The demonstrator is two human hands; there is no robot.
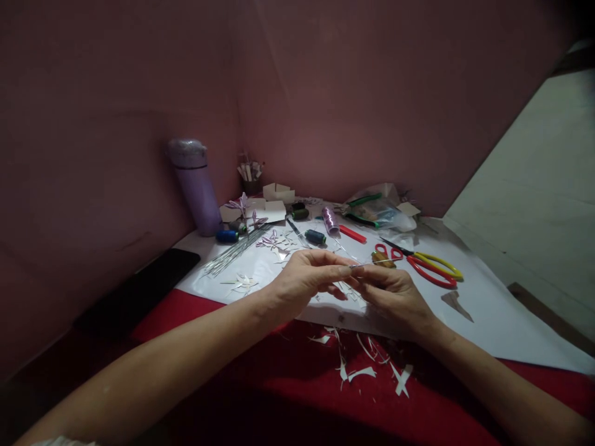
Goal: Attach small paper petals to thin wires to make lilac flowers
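Note:
My left hand [309, 275] and my right hand [393, 294] meet over the front part of the white sheet [493, 310]. Both pinch a thin wire [383, 261], which sticks out to the right past my right fingers. Something small wound on the wire between my fingertips is too small to make out. Just behind my right hand are small red-handled scissors [396, 253] and a brownish-gold item. Purple thread flowers [274, 238] and a bundle of silver wires [237, 251] lie to the left of my hands.
Yellow-and-red-handled scissors [432, 269] lie right. Green-handled pliers [365, 210], a purple spool [330, 220], a red strip [352, 233] and dark spools [315, 236] sit behind. A purple bottle [198, 192] and black phone-like slab [144, 288] are left. Paper scraps [362, 373] litter the red cloth [279, 384].

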